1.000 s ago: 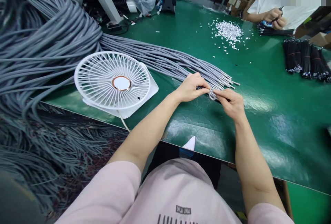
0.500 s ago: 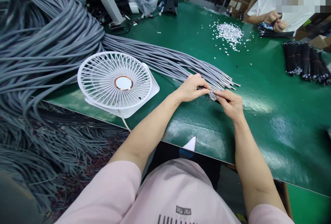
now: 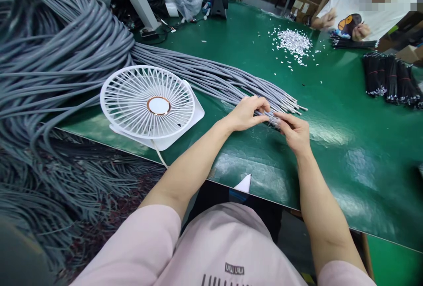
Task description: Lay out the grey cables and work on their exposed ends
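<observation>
Grey cables lie in a long bundle across the green table, their stripped pale ends just beyond my hands. My left hand is curled at the near side of this bundle, closed on one grey cable whose body is mostly hidden by the fingers. Between my two hands shows a silvery, frayed cable end. My right hand pinches it from the right with thumb and forefinger; the fingertips cover the tip.
A white fan stands left of my forearm. Heaped cable coils fill the far left. Silvery scraps lie at the back. Bundled black wires are on the right, near another person's hands.
My left fingers have lifted and loosened slightly, and more of the silvery cable end shows between my hands. Across the table, the other person's hands have moved apart.
</observation>
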A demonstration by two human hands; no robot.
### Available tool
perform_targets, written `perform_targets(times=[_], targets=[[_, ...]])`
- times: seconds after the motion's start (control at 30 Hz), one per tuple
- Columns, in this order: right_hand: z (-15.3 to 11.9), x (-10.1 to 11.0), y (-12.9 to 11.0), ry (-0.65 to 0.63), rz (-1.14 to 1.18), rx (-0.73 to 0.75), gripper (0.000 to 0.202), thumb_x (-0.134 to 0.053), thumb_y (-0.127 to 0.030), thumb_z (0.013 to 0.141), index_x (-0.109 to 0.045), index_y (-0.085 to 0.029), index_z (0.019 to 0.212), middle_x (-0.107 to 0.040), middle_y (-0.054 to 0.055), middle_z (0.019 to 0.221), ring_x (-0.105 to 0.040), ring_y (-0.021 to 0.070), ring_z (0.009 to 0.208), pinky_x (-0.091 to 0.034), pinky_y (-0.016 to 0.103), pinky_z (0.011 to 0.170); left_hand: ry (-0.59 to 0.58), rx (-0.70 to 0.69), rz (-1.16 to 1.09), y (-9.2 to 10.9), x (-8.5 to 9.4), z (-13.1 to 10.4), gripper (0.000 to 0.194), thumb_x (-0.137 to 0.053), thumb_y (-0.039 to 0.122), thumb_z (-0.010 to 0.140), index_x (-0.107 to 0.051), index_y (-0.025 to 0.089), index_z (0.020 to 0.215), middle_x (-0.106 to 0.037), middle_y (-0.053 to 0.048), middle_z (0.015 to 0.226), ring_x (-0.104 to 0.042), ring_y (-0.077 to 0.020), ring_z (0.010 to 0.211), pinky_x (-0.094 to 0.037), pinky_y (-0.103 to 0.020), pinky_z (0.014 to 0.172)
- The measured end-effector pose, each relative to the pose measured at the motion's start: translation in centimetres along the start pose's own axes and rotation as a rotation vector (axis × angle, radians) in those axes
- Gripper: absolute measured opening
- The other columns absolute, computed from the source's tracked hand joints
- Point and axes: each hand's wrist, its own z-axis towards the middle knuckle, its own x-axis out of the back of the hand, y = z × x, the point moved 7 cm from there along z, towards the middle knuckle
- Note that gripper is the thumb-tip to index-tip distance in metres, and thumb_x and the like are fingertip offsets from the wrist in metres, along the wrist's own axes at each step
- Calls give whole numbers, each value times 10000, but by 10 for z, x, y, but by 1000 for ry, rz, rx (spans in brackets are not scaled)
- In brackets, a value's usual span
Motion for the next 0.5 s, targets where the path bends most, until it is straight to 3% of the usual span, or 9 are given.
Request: perform_targets(times=[0.13,0.27,0.5], targets=[[1,3,15,53,166,-148,280,-690,-292,768,-751,-215,1030,-642,-9,650,-448,82,462,-350,227,444,-55,-14,64,2,-5,0,125,-590,302,857,-634,192,897,-674,-5,880,-560,-163,854,-373,-314,849],[2,3,19,54,216,-161,279,-696,-292,757,-749,-206,1016,-632,-14,643,-448,77,463,-336,221,443,-76,-47,74,6,-12,0,145,-545,260,879,-664,205,943,-703,-9,955,-565,-167,890,-373,-324,875],[2,3,11,30,139,-122,251,-668,-272,783,-747,-210,1013,-619,-21,638,-446,76,463,-331,221,437,94,-17,41,7,-21,0,138,-632,303,833,-683,190,893,-656,-35,896,-544,-176,877,-395,-327,844]])
